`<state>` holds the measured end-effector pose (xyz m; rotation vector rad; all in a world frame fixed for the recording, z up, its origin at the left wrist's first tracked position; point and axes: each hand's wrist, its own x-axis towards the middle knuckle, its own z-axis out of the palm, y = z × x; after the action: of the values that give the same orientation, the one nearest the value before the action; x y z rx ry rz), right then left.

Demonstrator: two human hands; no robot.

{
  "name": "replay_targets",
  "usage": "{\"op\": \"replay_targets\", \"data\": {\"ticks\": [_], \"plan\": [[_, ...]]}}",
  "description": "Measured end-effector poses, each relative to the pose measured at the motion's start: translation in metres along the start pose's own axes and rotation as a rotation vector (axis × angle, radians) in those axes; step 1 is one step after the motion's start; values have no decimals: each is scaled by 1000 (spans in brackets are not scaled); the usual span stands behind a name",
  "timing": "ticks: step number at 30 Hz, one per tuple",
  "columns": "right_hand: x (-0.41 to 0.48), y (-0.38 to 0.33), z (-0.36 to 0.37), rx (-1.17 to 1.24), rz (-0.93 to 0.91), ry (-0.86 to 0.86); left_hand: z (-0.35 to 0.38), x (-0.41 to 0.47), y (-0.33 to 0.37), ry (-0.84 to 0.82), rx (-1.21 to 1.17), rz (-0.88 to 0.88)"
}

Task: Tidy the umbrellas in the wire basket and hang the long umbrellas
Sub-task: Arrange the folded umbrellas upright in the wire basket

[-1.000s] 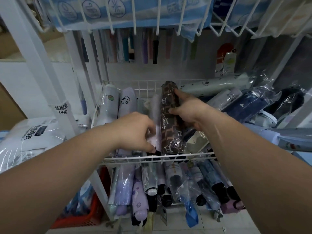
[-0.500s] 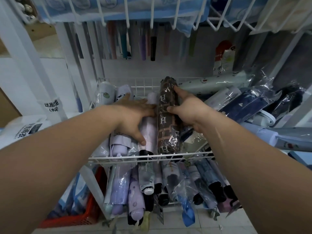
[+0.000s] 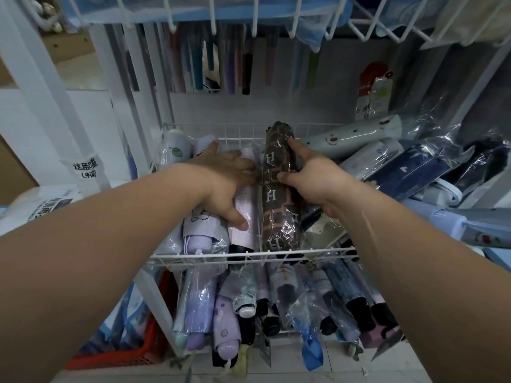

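The brown umbrella [image 3: 273, 194] lay in the basket [image 3: 193, 256], its long side pointing away from the person. The right hand [image 3: 315, 181] was nearer, at its right side, and its grip held it. The left hand [image 3: 221, 175] lay flat on a pale umbrella [image 3: 243, 236] just left, holding nothing. The right fingertips were hidden behind the brown umbrella, so the hold may have been loose.

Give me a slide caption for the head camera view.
Tidying the wire basket: right hand grips a brown H-patterned umbrella, left hand rests on the pale umbrella beside it.
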<state>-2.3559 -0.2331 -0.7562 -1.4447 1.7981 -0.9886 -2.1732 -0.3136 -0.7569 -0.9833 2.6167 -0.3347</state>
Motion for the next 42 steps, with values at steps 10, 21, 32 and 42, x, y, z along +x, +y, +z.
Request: {"op": "replay_targets", "data": {"ticks": [10,21,32,42], "plan": [[-4,-2,-3,30,16,-11,-7,-4,-2,-91,-90,-170],[4,-19,12,-126,-39,-23,25,-49,11,329,-447,-340],[20,-25,66,33,-48,-6,44,-74,13,337,-467,-500],[15,-6,77,-259,-53,-94,53,-78,15,341,-444,-492]]}}
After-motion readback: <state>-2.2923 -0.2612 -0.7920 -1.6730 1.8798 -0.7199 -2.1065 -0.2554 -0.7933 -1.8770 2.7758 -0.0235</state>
